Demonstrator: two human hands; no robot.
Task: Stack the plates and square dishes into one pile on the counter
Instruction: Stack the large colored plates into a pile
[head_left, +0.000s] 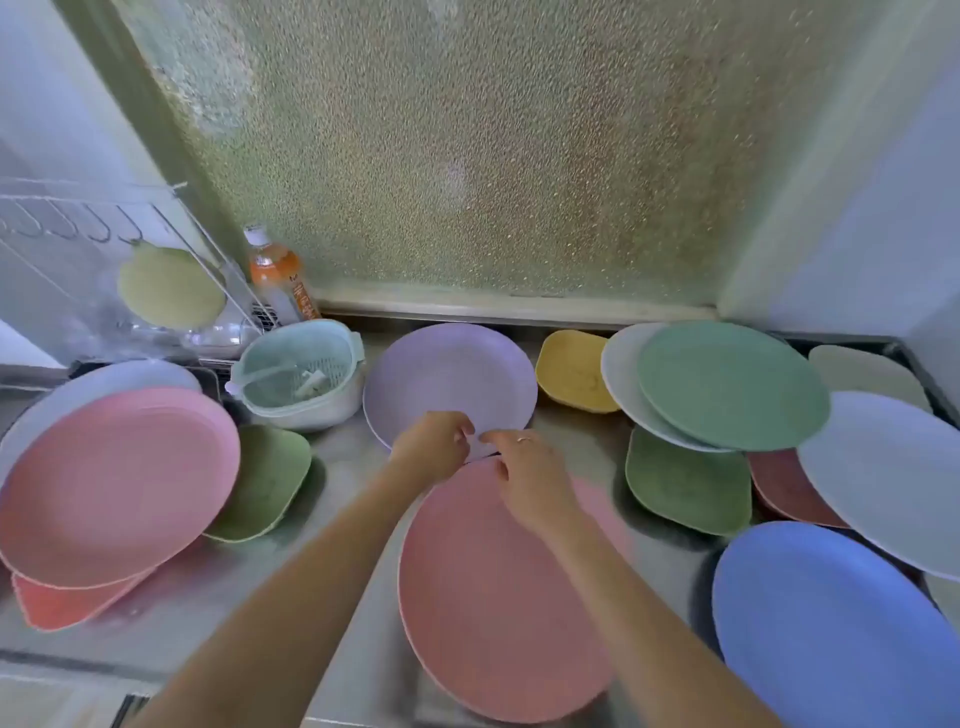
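Plates everywhere on this counter (332, 499). Both hands, left (431, 447) and right (524, 478), curl at the near rim of the lilac plate (449, 374), though I can't tell if they're gripping it. I'd lift it level and land it square on the pink plate (493, 597) just below them

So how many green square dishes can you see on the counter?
2. One green dish sits left of the hands, tucked partly under the pink plates. The other green dish is on the right, under the green plate. More may be hidden beneath plates.
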